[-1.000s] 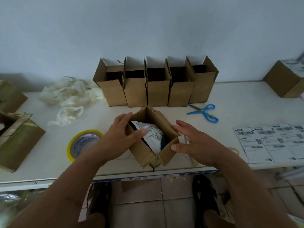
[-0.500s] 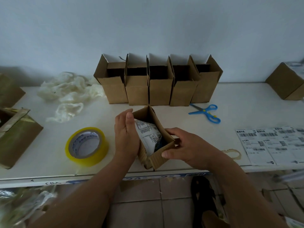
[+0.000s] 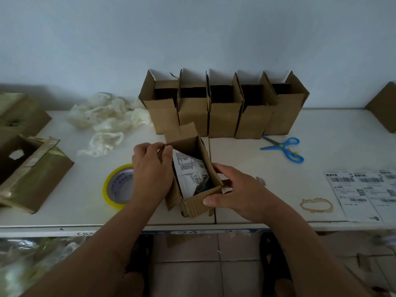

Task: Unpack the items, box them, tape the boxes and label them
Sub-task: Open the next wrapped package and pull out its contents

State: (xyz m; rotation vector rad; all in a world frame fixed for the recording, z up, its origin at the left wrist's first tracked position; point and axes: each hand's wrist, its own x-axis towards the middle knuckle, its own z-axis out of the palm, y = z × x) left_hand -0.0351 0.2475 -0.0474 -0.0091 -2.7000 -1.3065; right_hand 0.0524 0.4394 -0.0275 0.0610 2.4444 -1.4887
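Box: small cardboard box [image 3: 194, 202] at the table's [image 3: 267, 125] front edge, white packet [image 3: 188, 170] inside.
Left hand [image 3: 151, 174]: fingers curled, pinching the left flap.
Right hand [image 3: 237, 196]: fingers bent, gripping the right flap.

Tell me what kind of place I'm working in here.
Probably a small parcel-packing station: a row of open cardboard boxes stands on a white table against the wall, with a sheet of barcode shipping labels and a roll of yellow tape.
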